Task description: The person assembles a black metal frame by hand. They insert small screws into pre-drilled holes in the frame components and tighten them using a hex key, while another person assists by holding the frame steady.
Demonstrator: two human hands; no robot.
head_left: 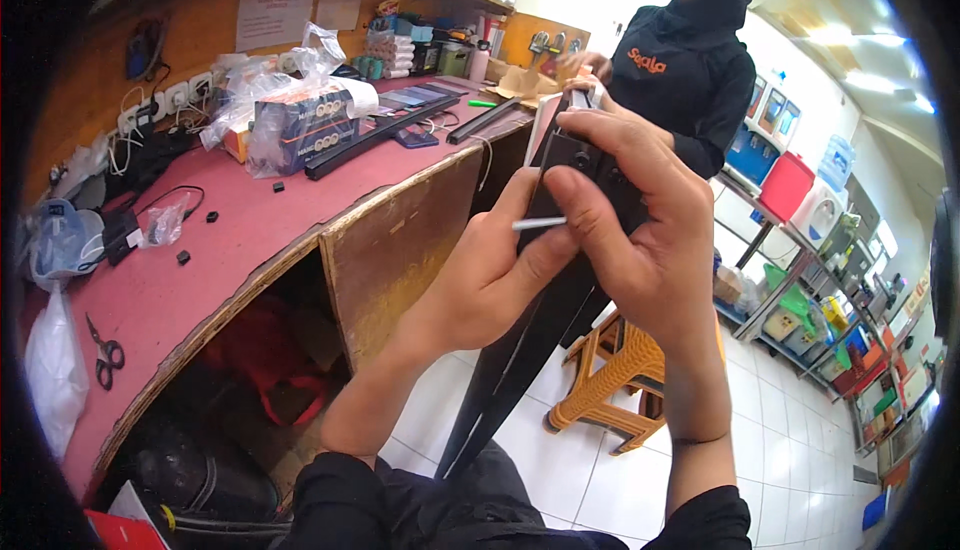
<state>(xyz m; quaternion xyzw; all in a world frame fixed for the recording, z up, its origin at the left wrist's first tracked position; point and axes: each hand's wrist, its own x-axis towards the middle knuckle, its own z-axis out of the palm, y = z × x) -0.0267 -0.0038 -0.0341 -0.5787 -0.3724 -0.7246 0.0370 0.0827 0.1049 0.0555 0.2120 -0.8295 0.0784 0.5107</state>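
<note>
A long black bar (pixel 505 375) runs slantwise from my lap up to chest height. My right hand (pixel 655 215) is closed round its upper end, with the thumb pressed beside a small round knob on a black end piece (pixel 574 153). Lower on the near side, my left hand (pixel 490 275) is closed against the same bar. A thin pale rod (pixel 538 223) sticks out between the two thumbs; which of them pins it I cannot tell. The left fingers are partly hidden behind the bar.
A red-topped workbench (pixel 225 240) on the left bears scissors (pixel 105 353), a blue box (pixel 300 130) under plastic bags, and another black bar (pixel 375 135). Behind my hands stands a person (pixel 680 80) in black. An orange-brown stool (pixel 615 375) is below; shelves (pixel 800 320) line the right.
</note>
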